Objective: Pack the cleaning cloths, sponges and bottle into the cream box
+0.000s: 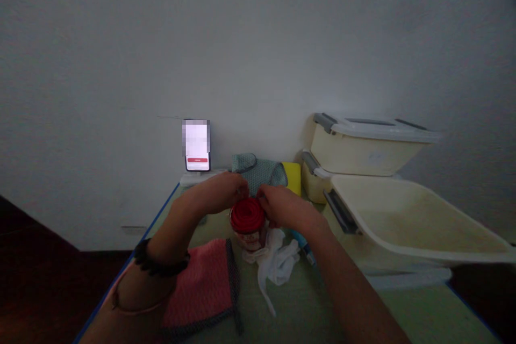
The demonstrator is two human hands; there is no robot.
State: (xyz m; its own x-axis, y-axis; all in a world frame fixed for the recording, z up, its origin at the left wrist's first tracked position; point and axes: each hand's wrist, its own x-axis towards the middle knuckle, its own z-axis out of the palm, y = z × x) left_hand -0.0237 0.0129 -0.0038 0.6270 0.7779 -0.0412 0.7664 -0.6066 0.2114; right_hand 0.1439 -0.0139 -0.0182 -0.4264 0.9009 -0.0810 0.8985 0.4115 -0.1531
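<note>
A red round roll (247, 216), coiled in a spiral on top and with a printed lower side, stands upright in front of me. My left hand (230, 188) reaches to its far left edge with the fingers bent and pinched together. Against its right side, my right hand (280, 205) has curled fingers gripping the upper edge. The fingertips are partly hidden, and the dim light blurs what they pinch. A crumpled white plastic bag (278, 260) touches the base of the roll. To the left lies a pink cloth (205, 279) with a dark border.
A lit phone (197, 145) leans on the wall. A grey-green patterned cloth (260, 172) and a yellow item (293, 177) lie behind the roll. Cream lidded boxes (363, 153) and an uncovered bin (403, 247) stand at right. A blue tube-like item (303, 244) lies by my right forearm.
</note>
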